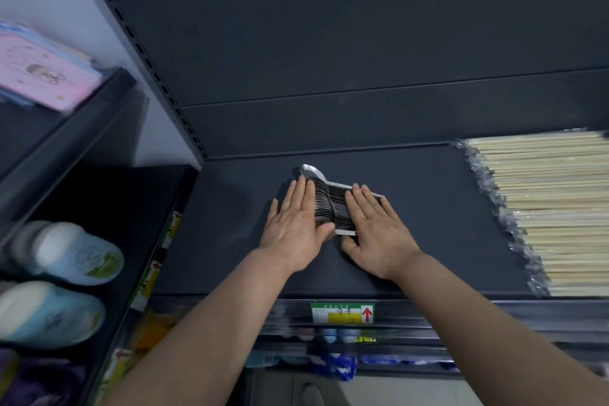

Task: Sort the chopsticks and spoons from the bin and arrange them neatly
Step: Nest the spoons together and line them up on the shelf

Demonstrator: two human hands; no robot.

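Observation:
A tight row of nested metal spoons (329, 204) lies on the dark shelf (428, 208), bowls to the left and handles to the right. My left hand (295, 224) lies flat with straight fingers against the bowl side of the row. My right hand (375, 227) rests flat over the handle ends, its thumb on the shelf. The two hands press the row from both sides. Packs of pale wooden chopsticks (553, 208) in clear wrap are stacked in even layers at the right end of the same shelf.
A green and yellow price tag (342, 312) with a red arrow sits on the shelf's front rail. The neighbouring rack on the left holds blue and white containers (66, 254) and a pink box (39, 69). Blue packets (333, 366) show on the shelf below.

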